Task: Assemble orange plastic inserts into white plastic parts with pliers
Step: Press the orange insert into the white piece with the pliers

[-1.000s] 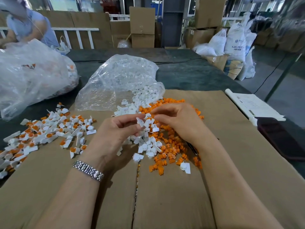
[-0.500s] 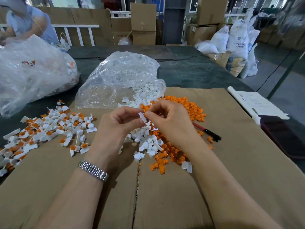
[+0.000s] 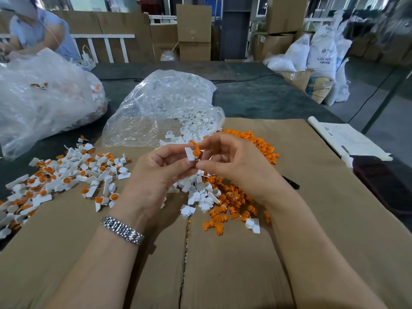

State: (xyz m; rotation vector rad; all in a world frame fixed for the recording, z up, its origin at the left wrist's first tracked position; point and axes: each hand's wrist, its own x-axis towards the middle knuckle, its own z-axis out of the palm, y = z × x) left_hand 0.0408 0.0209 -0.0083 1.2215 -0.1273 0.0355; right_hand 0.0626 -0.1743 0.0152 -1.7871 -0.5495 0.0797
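My left hand (image 3: pixel 160 170) pinches a small white plastic part (image 3: pixel 190 154) above the cardboard. My right hand (image 3: pixel 231 166) pinches an orange insert (image 3: pixel 197 150) and holds it against that white part. Below the hands lie a heap of loose white parts (image 3: pixel 200 192) and a heap of orange inserts (image 3: pixel 258 143). A pile of joined white-and-orange pieces (image 3: pixel 66 175) spreads at the left. The pliers (image 3: pixel 292 183) lie on the cardboard behind my right wrist, mostly hidden.
A clear bag of white parts (image 3: pixel 165 108) lies behind the heaps; a bigger clear bag (image 3: pixel 44 103) sits at the far left. A rolled paper sheet (image 3: pixel 343 137) and a dark pouch (image 3: pixel 383 181) lie at the right. A person (image 3: pixel 38 34) works at the back left.
Both hands rose from the heap and came together. My right hand now holds an orange insert against the white part in my left hand.
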